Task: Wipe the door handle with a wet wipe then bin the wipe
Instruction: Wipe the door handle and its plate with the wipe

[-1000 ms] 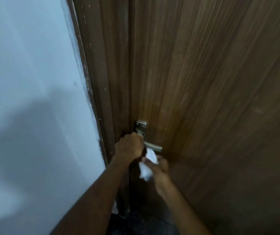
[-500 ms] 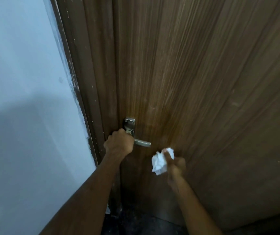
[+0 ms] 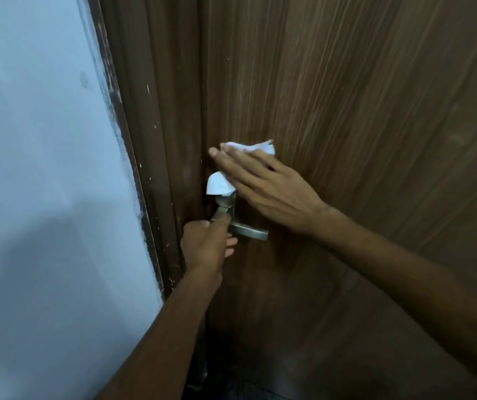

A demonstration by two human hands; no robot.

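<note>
White wipe [image 3: 219, 184] mostly hidden under flat, spread right hand [image 3: 263, 189]; left hand [image 3: 207, 246] grips and half-covers the handle [image 3: 249, 230].

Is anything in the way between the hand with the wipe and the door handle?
Partly. The left hand grips the door handle near its pivot, covering that part. The right hand presses the wet wipe flat on the door just above the handle's plate. The lever's outer end is bare.

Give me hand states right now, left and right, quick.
Left hand: closed around the door handle.
Right hand: flat and open, fingers extended, pressing the wet wipe against the door just above the handle plate.
</note>
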